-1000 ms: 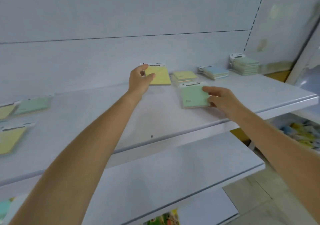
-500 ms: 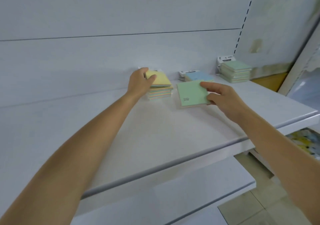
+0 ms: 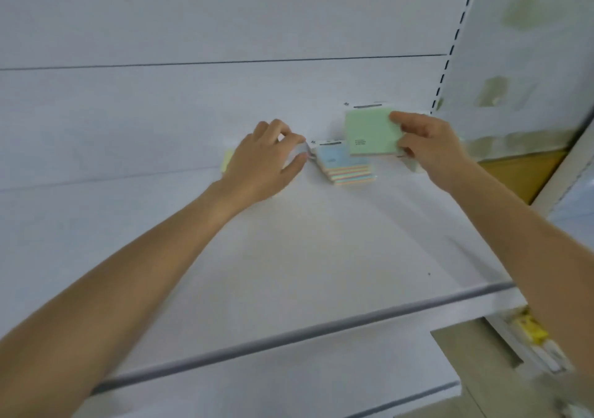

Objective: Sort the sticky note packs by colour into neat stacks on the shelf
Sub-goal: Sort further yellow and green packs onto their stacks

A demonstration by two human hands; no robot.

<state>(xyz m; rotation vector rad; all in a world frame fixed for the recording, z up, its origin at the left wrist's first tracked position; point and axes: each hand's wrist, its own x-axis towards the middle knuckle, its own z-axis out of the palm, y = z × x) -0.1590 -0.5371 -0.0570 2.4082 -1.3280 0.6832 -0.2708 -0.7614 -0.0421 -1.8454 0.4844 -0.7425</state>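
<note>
My right hand (image 3: 427,147) pinches a green sticky note pack (image 3: 369,133) by its right edge and holds it lifted near the back right of the white shelf (image 3: 305,257). Just below and left of it lies a stack of blue-topped packs (image 3: 344,167) on the shelf. My left hand (image 3: 263,160) hovers over the shelf with fingers loosely spread and holds nothing. It covers most of the yellow stack (image 3: 228,160), of which only a sliver shows at its left. The green stack behind my right hand is hidden.
The white back panel (image 3: 225,32) rises behind the shelf, with a slotted upright (image 3: 450,48) at the right. A lower shelf edge (image 3: 401,401) shows below, and yellow goods (image 3: 530,331) lie low at the right.
My right hand has lifted the green pack and carried it right and back, above the blue stack. My left hand has let go of the yellow pack and spread its fingers.
</note>
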